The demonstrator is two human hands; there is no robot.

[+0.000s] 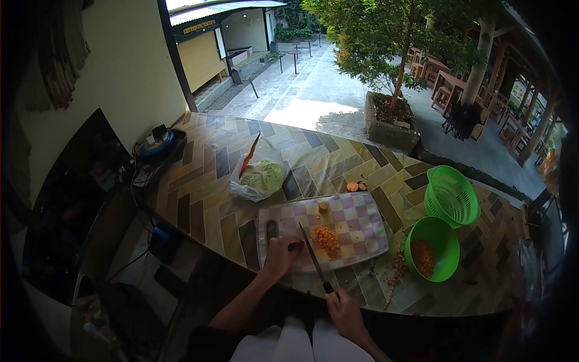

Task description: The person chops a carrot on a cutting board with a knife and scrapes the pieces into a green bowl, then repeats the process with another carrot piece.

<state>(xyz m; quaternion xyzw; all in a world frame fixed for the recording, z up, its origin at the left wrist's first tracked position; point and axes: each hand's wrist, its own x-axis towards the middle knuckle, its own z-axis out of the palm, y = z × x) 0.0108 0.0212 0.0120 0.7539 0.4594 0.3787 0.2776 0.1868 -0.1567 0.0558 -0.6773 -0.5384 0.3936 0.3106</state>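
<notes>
My right hand grips a kitchen knife by its handle, the blade slanting up and left over the cutting board, which has a pink-and-white check. Just left of the blade, my left hand is closed at the board's front-left part; what its fingers hold I cannot make out. A heap of finely chopped carrot lies right of the blade. Behind the heap stands a short carrot chunk. Small orange bits are scattered across the board.
A green bowl containing chopped carrot stands right of the board, with a green colander behind it. Peelings lie beside the bowl. A plastic bag holds cabbage and a carrot. Carrot ends lie behind the board.
</notes>
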